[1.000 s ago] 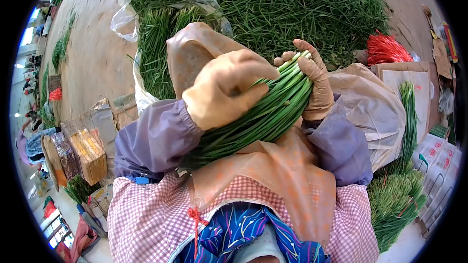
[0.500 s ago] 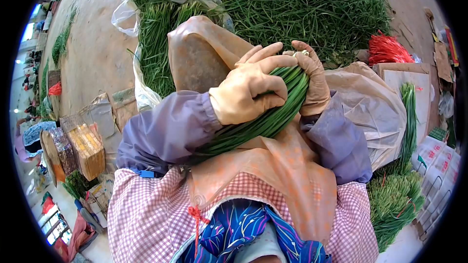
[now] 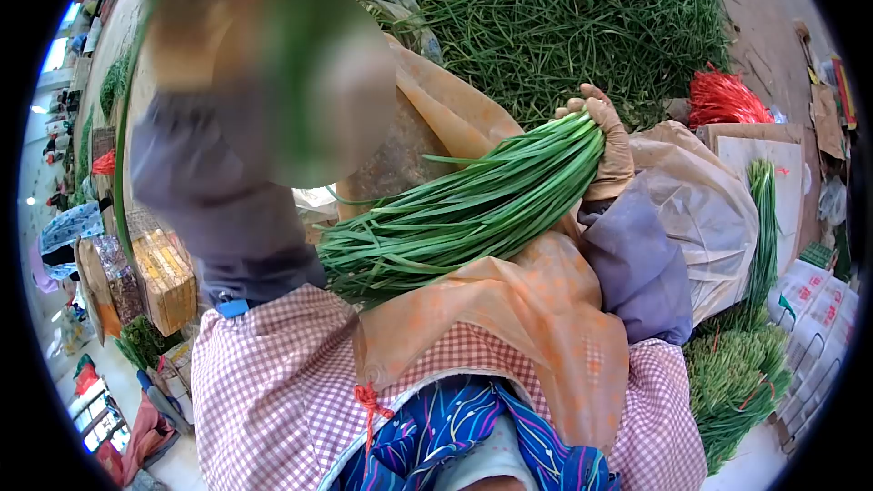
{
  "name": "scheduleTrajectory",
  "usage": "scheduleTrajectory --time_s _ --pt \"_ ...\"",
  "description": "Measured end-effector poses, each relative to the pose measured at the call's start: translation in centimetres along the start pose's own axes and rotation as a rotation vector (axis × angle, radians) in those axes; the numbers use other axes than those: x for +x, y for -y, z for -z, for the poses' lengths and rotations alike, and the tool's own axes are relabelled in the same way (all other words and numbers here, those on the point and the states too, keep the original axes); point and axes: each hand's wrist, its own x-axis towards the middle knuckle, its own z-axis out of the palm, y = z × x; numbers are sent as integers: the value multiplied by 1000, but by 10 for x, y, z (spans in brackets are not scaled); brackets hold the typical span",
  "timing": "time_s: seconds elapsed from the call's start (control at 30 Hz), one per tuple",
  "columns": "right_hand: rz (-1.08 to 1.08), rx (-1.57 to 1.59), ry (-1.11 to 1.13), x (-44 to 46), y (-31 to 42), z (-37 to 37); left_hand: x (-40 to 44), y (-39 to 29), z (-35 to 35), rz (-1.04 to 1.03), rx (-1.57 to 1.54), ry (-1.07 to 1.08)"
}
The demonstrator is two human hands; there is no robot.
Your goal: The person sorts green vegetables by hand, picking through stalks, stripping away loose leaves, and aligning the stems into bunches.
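Observation:
My right hand (image 3: 611, 150), in a tan glove, is closed round the pale ends of a bunch of garlic chives (image 3: 464, 205). Its long green leaves fan out to the left across my lap, over a translucent orange-patterned apron (image 3: 509, 300). My left hand (image 3: 195, 27), also gloved, is raised at the upper left, well apart from the bunch. Motion smears its fingers, and a blurred patch covers the area beside it. A long green blade (image 3: 123, 173) runs down near that hand; whether the hand holds it is unclear.
A large heap of loose chives (image 3: 564, 27) lies ahead. Red ties (image 3: 725, 98) sit at the right by a board (image 3: 759, 159). Bundled chives (image 3: 737, 382) stand at the lower right beside white crates (image 3: 814, 318). A yellowish box (image 3: 164, 277) is at the left.
My left hand has left the bunch and swung up and left. The leaves now spread more loosely across my lap. My right hand keeps its grip, slightly farther right.

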Motion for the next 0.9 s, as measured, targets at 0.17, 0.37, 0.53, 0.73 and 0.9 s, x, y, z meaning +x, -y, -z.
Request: scheduleTrajectory --time_s 0.17,0.37,0.53,0.73,0.9 --pt "145 -18 67 -2 31 -3 19 62 -53 121 880 243" --pt "283 10 71 -7 65 -7 -16 127 -79 28 906 1100" --pt "436 43 99 -16 110 12 -82 112 -57 533 947 1156" --pt "521 -10 272 -23 157 30 -86 7 -16 721 1139 1027" --pt "496 -71 245 -20 157 37 -102 -24 -17 314 1255 268"
